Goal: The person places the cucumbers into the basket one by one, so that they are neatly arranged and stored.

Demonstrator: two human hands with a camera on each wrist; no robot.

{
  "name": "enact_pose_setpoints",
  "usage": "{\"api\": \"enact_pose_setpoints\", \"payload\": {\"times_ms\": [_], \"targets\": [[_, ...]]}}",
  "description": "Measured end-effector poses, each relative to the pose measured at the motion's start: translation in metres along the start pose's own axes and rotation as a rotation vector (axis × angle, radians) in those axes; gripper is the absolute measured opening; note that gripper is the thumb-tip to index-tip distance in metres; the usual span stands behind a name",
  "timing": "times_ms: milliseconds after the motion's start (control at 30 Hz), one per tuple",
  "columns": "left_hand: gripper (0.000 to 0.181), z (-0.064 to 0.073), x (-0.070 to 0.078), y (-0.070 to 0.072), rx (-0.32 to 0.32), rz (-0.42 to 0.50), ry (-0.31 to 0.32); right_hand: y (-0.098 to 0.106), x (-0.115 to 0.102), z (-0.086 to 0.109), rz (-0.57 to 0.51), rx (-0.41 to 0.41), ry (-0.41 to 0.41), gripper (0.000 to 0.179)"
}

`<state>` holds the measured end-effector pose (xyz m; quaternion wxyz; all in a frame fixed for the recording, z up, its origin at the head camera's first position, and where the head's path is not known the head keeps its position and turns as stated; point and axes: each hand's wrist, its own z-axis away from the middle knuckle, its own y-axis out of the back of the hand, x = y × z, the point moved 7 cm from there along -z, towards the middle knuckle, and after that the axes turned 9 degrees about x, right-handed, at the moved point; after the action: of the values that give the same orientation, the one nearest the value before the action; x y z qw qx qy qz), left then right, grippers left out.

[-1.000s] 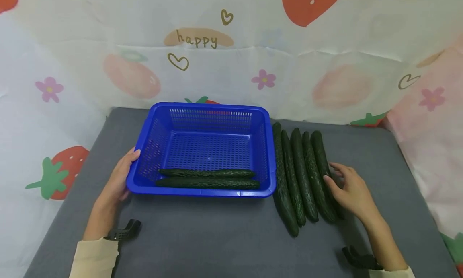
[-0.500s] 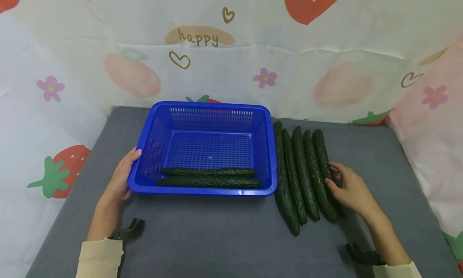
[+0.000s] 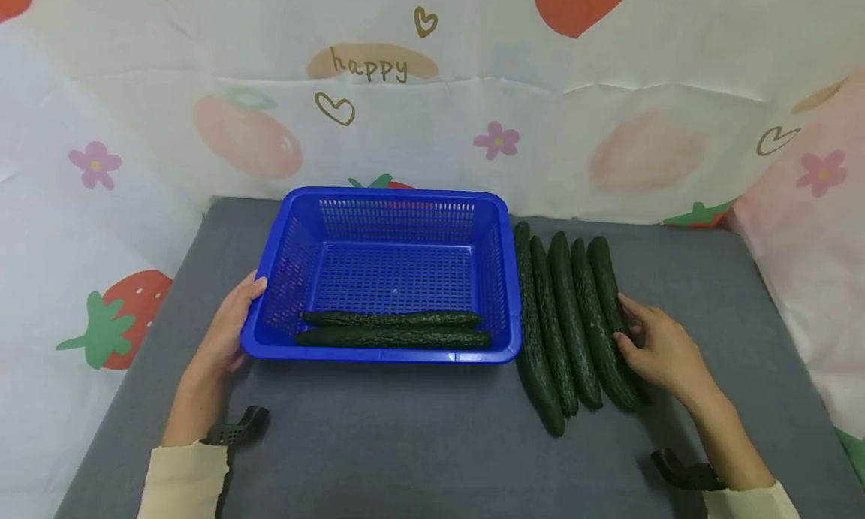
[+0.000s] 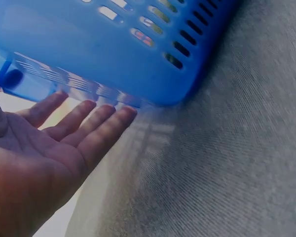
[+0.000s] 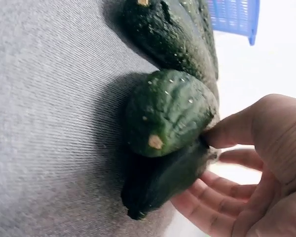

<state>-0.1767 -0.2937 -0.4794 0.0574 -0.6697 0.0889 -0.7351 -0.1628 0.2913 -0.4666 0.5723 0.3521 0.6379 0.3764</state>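
A blue plastic basket (image 3: 399,354) with slotted walls stands on the grey cloth, with two dark green cucumbers (image 3: 393,337) lying along its near side. My left hand (image 3: 226,324) holds the basket's left edge, thumb over the rim. In the left wrist view its fingertips (image 4: 126,113) touch the outer wall. Right of the basket, several cucumbers (image 3: 568,316) lie side by side. My right hand (image 3: 665,354) pinches the rightmost cucumber (image 3: 604,267); the right wrist view shows the thumb (image 5: 232,129) on one side and the fingers on the other. This cucumber (image 5: 170,180) rests on the cloth.
A grey cloth (image 3: 405,444) covers the table. Printed curtains (image 3: 405,143) hang behind it and on both sides. Each wrist wears a black mount (image 3: 236,426), below cream sleeves (image 3: 184,478).
The head view has shifted slightly. My right thumb and fingers have settled closer around the rightmost cucumber. The left hand and the basket stay as they were.
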Motion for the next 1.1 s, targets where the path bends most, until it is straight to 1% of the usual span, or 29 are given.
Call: {"api": "enact_pose_setpoints", "payload": {"times_ms": [133,233,367,467,600,700,800,900,1100], "targets": [[0.03,0.001,0.0,0.0,-0.003,0.001,0.001,-0.001,-0.004,0.002,0.01,-0.002,0.003,0.064],[0.031,0.002,0.0,0.001,-0.005,-0.011,-0.001,-0.001,-0.007,0.002,0.047,-0.001,0.008,0.063],[0.035,0.003,0.001,0.004,0.008,-0.062,0.001,-0.001,-0.01,-0.001,0.113,0.01,0.017,0.065],[0.042,0.003,0.001,0.004,0.005,-0.088,0.008,0.0,-0.01,-0.002,0.139,0.036,0.009,0.065],[0.045,0.002,0.001,0.003,-0.003,-0.078,0.015,0.001,-0.006,-0.002,0.167,0.089,-0.019,0.065],[0.044,0.002,0.0,0.002,-0.001,-0.072,0.018,0.003,-0.003,-0.002,0.176,0.133,-0.046,0.065],[0.045,0.002,0.0,0.001,0.0,-0.076,0.018,0.005,-0.001,-0.003,0.164,0.155,-0.07,0.064],[0.048,0.002,0.0,0.001,-0.001,-0.086,0.013,0.006,0.002,-0.005,0.146,0.136,-0.096,0.064],[0.05,0.003,0.0,0.001,0.009,-0.108,0.015,0.005,0.011,-0.011,0.139,0.056,-0.138,0.068]]}}
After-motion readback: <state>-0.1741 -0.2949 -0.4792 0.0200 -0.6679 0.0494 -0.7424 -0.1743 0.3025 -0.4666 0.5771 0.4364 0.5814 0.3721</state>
